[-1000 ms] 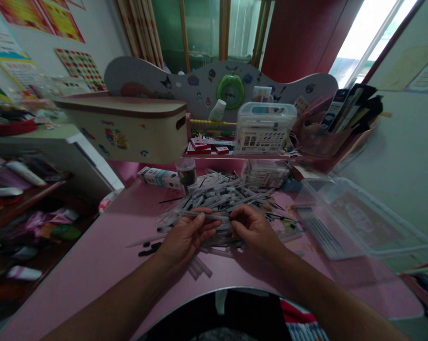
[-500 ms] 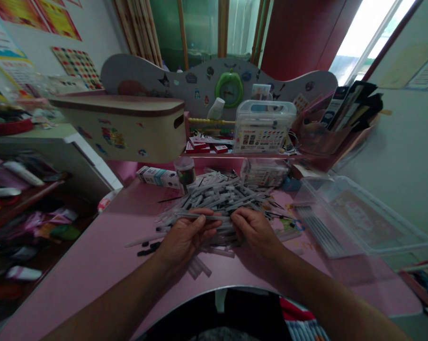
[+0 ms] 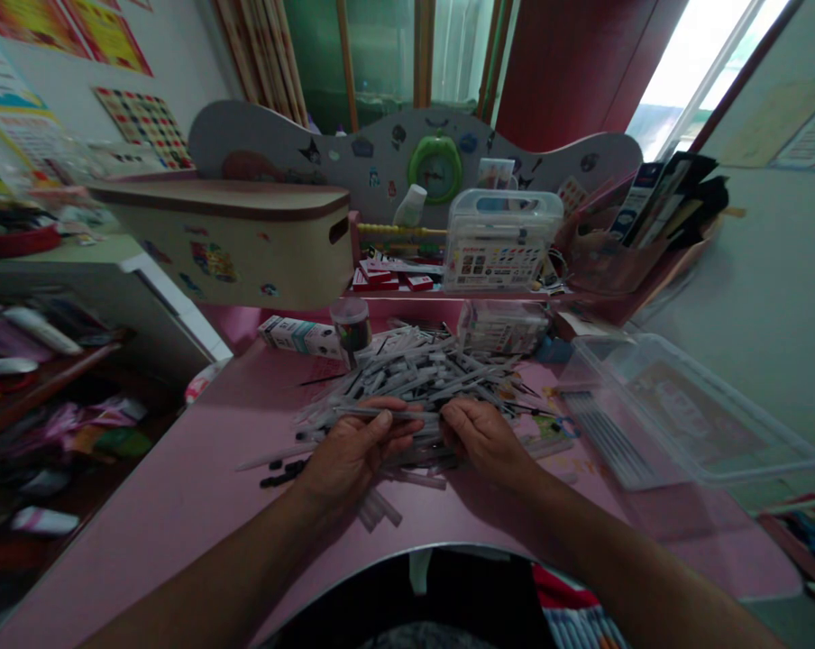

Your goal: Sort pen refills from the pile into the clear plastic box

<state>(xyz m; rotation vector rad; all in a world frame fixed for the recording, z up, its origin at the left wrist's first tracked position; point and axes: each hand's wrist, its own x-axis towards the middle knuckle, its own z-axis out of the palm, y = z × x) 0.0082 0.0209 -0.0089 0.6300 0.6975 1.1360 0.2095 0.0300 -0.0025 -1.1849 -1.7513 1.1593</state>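
Above tube pile [image 3: 417, 371], left hand [image 3: 352, 455] still pinches slim tube [image 3: 354, 412]; right hand [image 3: 487, 442], looser earlier, now bunched beside it.

Pen-barrel heap [image 3: 425, 368] on desk [image 3: 191, 496]

Translucent, frosted-looking plastic tubes [image 3: 425, 371] heap on a smooth pink desktop [image 3: 197, 505], center frame; a clear, glossy plastic bin [image 3: 728, 401] sits right, a pleated cloth curtain [image 3: 262, 59] upper left.

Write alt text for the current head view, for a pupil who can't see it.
The left hand holds a thin tube at a pile of tubes on a pink desk; the right hand, curled, is near the held tube's end. Behind are a cream bin and a green clock.
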